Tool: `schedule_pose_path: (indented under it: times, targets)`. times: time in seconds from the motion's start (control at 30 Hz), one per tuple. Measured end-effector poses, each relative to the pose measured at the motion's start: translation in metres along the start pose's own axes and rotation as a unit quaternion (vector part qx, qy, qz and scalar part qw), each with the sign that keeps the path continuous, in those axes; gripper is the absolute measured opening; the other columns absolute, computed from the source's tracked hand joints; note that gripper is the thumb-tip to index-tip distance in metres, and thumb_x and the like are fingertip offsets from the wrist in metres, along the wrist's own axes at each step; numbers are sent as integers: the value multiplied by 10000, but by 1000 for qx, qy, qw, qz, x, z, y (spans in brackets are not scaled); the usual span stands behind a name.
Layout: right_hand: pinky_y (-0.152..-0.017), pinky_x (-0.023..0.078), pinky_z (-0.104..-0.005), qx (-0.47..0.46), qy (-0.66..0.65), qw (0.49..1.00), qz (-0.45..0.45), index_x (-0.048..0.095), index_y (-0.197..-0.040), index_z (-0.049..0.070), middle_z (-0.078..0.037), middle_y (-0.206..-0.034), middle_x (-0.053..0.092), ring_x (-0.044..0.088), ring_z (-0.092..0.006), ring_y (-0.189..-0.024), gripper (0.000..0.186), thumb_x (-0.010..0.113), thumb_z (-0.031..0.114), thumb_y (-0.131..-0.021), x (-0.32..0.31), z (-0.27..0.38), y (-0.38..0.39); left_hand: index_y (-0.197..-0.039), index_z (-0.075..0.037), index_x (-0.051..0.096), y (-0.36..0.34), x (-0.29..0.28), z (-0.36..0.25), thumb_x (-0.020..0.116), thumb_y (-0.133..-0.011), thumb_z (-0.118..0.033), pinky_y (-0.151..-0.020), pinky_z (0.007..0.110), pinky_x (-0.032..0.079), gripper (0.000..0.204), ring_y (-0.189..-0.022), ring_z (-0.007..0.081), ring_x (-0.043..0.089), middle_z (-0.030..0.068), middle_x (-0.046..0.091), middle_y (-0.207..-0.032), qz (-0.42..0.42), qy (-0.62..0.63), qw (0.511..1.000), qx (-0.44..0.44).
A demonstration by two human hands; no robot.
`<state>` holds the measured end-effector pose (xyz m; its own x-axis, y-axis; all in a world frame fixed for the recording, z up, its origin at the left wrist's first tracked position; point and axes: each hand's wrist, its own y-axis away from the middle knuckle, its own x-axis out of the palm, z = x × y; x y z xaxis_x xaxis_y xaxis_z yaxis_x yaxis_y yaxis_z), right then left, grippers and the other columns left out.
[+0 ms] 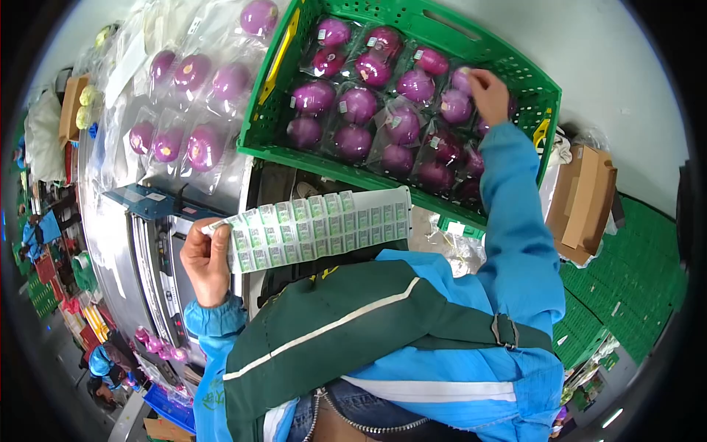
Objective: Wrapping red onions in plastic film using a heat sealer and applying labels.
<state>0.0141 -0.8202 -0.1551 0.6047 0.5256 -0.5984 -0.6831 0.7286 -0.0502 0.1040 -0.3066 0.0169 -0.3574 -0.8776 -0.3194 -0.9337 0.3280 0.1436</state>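
A sheet of small green-and-white stickers (pixel 320 228) is pinched by its left end between the thumb and fingers of the left hand (pixel 204 259); it is stretched out just below the near side of the green crate (pixel 317 164). Paired purple onions in clear packs are held in the crate, and small labels are seen on several packs. The right hand (pixel 490 97) is lowered to an onion (pixel 460 79) at the crate's far right, fingers bunched; whether anything is gripped cannot be told. More wrapped onions (pixel 191 72) are laid out left of the crate.
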Motion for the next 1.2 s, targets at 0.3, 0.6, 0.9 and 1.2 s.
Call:
schedule_pose_path:
  times: [0.3, 0.6, 0.9, 1.2]
  targets:
    - [-790, 465, -276, -58, -194, 815, 543, 634, -1006, 11, -54, -971, 645, 591, -129, -885, 198, 614, 130, -849, 28, 202, 141, -930, -9, 576, -5, -3, 2, 595, -895, -115, -591, 178, 383, 113, -661, 26, 475, -13, 574, -760, 31, 20, 999, 11]
    - [-724, 476, -270, -45, -267, 847, 457, 625, -909, 5, -50, -875, 644, 591, -120, -790, 157, 661, 112, -800, 26, 195, 160, -940, -17, 570, -7, 1, 4, 566, -911, -110, -647, 190, 404, 97, -702, 42, 501, 2, 600, -810, 66, 38, 997, 9]
    - [-732, 472, -273, 11, -198, 969, 146, 647, -857, 32, -59, -862, 645, 594, -127, -795, 115, 649, 132, -801, -2, 111, 62, -912, -8, 568, -1, 4, 4, 581, -899, -91, -610, 184, 400, 85, -669, 30, 493, 0, 593, -777, -1, 48, 999, -8]
    - [-749, 489, -411, -103, 294, 950, -32, 676, -799, 119, -100, -844, 596, 586, -303, -805, 134, 703, 197, -694, 29, -56, -48, -912, -10, 574, 0, 12, 2, 580, -896, -81, -617, 189, 404, 73, -674, 37, 502, 5, 598, -783, -22, 60, 997, -37]
